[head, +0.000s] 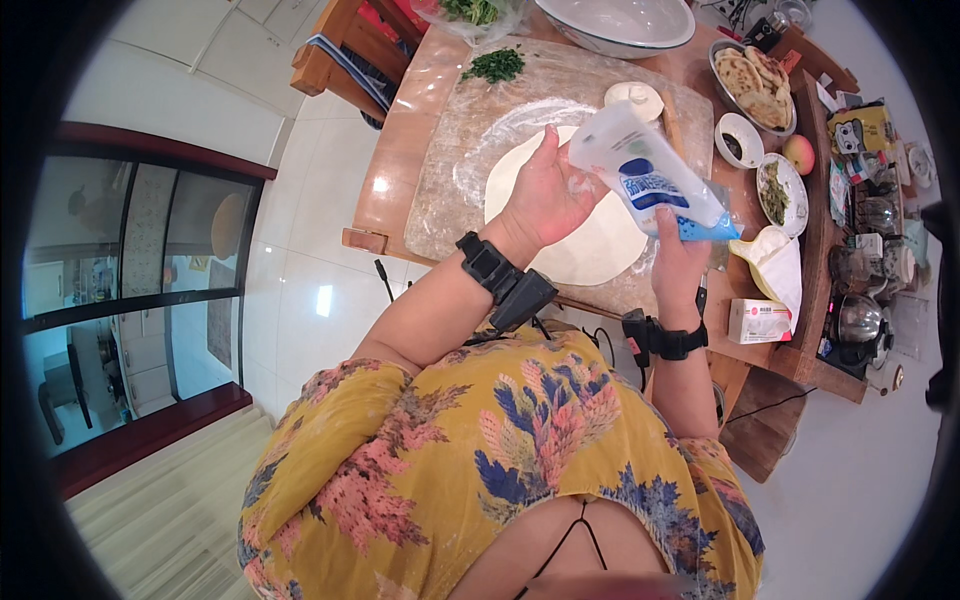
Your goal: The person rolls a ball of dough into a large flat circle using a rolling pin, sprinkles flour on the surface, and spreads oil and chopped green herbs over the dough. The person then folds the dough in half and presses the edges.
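My right hand [681, 262] grips the bottom end of a white and blue printed plastic bag [652, 180], thumb on top. The bag slants up and left, its upper end over the fingers of my left hand [551, 195]. That hand is palm up and open, with a white substance on the palm. Below both hands a large rolled-out dough sheet [581, 255] lies on a floured wooden board [442, 180]. A smaller round of dough [637, 96] and a rolling pin [673, 131] lie at the board's far right, partly hidden by the bag.
Chopped green herbs [495, 66] lie on the board near a large enamel basin [619, 26]. On the right are a bowl of flatbreads [754, 86], a small bowl [739, 141], an apple [798, 154], a plate with green food [796, 199] and a small box [759, 321].
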The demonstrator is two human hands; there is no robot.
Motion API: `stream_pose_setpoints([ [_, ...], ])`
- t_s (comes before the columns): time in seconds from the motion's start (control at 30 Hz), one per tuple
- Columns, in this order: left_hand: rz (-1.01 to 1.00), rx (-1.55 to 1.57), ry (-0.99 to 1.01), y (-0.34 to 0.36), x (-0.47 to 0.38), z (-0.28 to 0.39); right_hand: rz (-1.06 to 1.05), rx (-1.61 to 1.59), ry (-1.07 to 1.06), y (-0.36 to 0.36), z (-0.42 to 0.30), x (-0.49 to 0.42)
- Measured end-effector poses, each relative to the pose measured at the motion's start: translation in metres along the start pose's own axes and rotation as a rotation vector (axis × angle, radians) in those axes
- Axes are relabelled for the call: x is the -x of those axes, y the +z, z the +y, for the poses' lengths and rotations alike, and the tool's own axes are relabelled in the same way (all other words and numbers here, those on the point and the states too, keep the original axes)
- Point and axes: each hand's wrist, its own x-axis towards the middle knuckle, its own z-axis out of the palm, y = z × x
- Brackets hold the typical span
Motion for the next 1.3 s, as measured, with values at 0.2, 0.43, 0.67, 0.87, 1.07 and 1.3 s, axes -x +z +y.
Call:
stream_pose_setpoints([
  [0.2, -0.106, 0.091, -0.008, -0.003, -0.003, 0.008, 0.015, -0.435, 0.137, -0.004, 0.012, -0.007],
  [0.43, -0.197, 0.351, -0.042, -0.025, -0.012, 0.024, -0.101, -0.397, 0.089, -0.020, 0.014, 0.001],
  [0.67, -0.665, 0.395, -0.075, -0.025, -0.017, 0.030, -0.125, -0.257, 0.059, -0.015, 0.001, 0.007],
  [0.87, -0.325, 0.191, 0.076, -0.007, -0.016, 0.025, -0.296, 0.165, -0.309, -0.009, -0.010, 0.005],
  [1.07, -0.219, 0.103, 0.112, 0.000, -0.011, 0.026, -0.420, 0.491, -0.661, -0.014, -0.022, 0.004],
  [1.3, -0.252, 0.088, 0.060, -0.004, -0.014, 0.027, -0.395, 0.494, -0.693, -0.005, -0.022, 0.004],
])
